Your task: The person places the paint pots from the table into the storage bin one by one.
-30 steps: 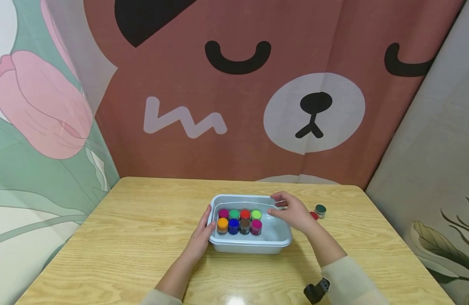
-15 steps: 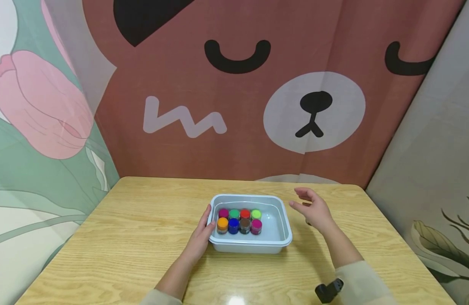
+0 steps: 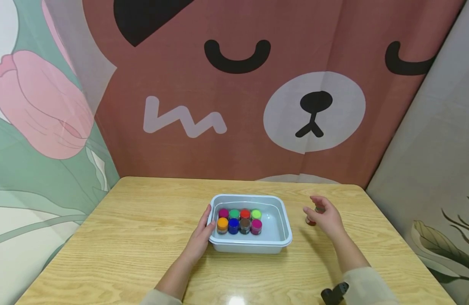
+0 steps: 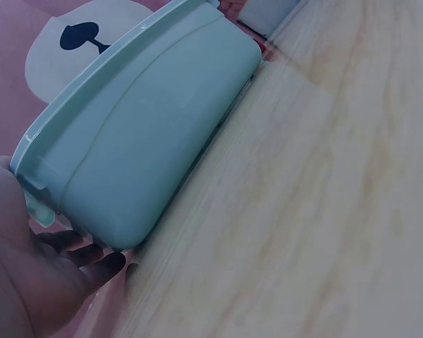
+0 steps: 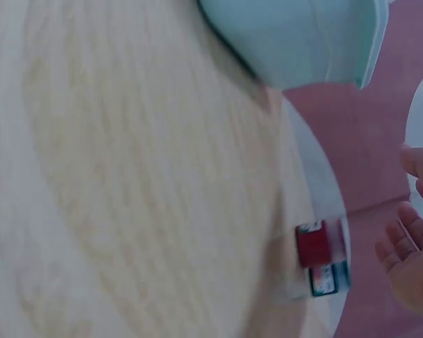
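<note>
A pale blue plastic tub (image 3: 249, 243) sits mid-table, with two rows of small paint jars in its left part. Among them are an orange jar (image 3: 222, 225), a blue jar (image 3: 233, 226) and a brown jar (image 3: 244, 226). My left hand (image 3: 198, 239) holds the tub's left end, thumb at the rim and fingers along the outside wall. Right of the tub, my right hand (image 3: 329, 220) hovers with parted fingers over a red jar (image 5: 314, 246) and a dark green jar (image 5: 328, 278). It holds nothing; in the head view it partly hides both jars.
The wooden table (image 3: 143, 216) reaches back to a brown bear-print cloth (image 3: 242, 156). A small black device (image 3: 335, 293) is by the right sleeve. Inside the tub, bare floor (image 3: 274, 226) shows right of the jars.
My right hand has drawn back from over the tub, moving right to the two loose jars. My left hand and the tub have stayed in place.
</note>
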The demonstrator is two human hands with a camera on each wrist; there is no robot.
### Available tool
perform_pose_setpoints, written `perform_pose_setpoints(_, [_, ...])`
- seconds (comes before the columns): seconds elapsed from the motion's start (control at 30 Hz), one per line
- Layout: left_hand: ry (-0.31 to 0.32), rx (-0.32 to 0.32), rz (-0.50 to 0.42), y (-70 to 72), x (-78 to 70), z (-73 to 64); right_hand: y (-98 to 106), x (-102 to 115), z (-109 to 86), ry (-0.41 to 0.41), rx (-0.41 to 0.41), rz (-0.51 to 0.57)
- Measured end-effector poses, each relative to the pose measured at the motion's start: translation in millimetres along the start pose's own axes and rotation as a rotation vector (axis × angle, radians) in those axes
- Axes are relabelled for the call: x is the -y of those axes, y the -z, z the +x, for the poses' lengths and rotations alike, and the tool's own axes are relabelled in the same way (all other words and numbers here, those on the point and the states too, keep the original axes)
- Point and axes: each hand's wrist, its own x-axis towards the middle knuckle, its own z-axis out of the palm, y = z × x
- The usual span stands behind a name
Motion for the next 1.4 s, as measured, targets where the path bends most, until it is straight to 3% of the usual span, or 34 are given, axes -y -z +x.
perform_pose_setpoints(0.57, [0.017, -0.002, 0.005, -0.3, -0.7, -0.9, -7.4, -39.4, 4.9, -0.060, -0.059, 0.009])
perform_pose_setpoints(0.87, [0.030, -0.002, 0.002, 0.7, 1.2, 1.4, -10.8, -45.0, 7.6, -0.078, -0.038, 0.021])
perform_pose_setpoints(1.4, [0.016, -0.007, -0.010, -0.5, -1.6, -0.9, -13.8, -50.2, 11.2, -0.106, -0.056, -0.058])
